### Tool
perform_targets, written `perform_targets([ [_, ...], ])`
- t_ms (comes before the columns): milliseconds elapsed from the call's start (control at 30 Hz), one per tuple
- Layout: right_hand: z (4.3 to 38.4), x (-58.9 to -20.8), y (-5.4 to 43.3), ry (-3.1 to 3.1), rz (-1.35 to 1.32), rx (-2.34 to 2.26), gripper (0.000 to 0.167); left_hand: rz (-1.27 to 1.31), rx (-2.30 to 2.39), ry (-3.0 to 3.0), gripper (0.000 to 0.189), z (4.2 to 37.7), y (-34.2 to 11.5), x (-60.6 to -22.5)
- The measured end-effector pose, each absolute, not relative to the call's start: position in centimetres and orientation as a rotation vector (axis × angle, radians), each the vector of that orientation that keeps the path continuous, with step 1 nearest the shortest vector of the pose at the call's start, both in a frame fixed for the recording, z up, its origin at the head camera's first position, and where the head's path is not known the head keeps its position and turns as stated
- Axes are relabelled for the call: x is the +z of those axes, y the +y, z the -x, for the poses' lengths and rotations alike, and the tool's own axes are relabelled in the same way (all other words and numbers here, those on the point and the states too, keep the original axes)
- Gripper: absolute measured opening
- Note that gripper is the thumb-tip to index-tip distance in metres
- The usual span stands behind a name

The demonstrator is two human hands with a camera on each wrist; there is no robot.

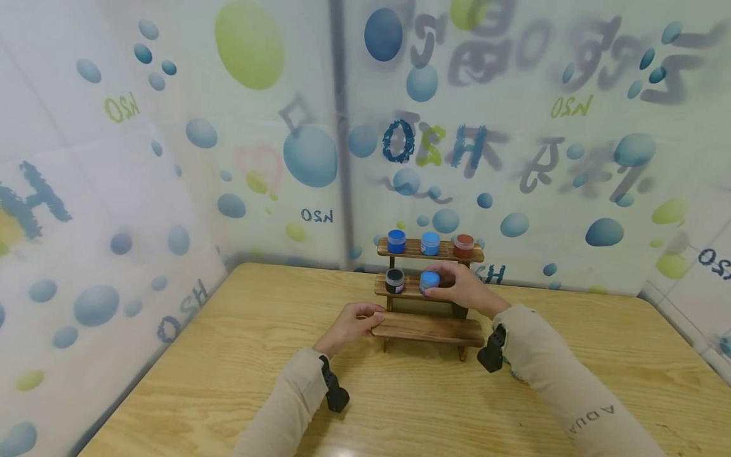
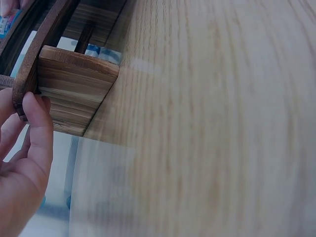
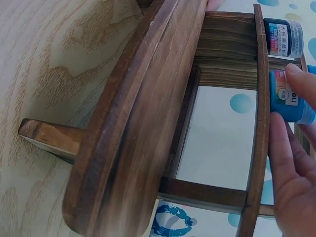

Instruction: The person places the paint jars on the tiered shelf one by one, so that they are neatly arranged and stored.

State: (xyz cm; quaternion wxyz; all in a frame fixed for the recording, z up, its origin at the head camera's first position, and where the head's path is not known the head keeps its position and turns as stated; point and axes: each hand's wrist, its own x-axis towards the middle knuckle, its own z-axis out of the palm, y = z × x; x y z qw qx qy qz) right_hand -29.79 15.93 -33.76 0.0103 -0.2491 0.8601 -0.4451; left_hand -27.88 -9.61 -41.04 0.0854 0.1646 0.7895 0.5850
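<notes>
A three-tiered wooden stand [image 1: 428, 328] is on the table. My left hand [image 1: 349, 328] pinches the left end of its bottom shelf, as the left wrist view also shows. At the middle shelf, my right hand [image 1: 467, 290] holds a light blue paint jar [image 1: 429, 281] between thumb and fingers; the right wrist view shows the jar's label [image 3: 286, 91]. Left of it on that shelf sits a black paint jar [image 1: 394, 281]. On the top shelf stand a dark blue jar [image 1: 396, 242], a light blue jar [image 1: 430, 244] and a reddish-brown jar [image 1: 464, 246].
The wooden table [image 1: 228, 381] extends around the stand. Behind it rises a pale wall covering [image 1: 354, 76] printed with bubbles and letters. A small round object [image 1: 516, 376] lies mostly hidden by my right forearm.
</notes>
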Motion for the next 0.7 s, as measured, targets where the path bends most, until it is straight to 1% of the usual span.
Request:
perform_targets([
  [300,29.44,-33.58,15.89,2.717,0.772,-1.349,0.046,-0.492,1.738,2.372,0.025,28.11,-9.50,-41.42],
  [700,29.10,-33.17,16.05,2.725,0.853,-1.260,0.055,-0.508,1.746,2.372,0.024,28.06,-9.54,-41.44],
])
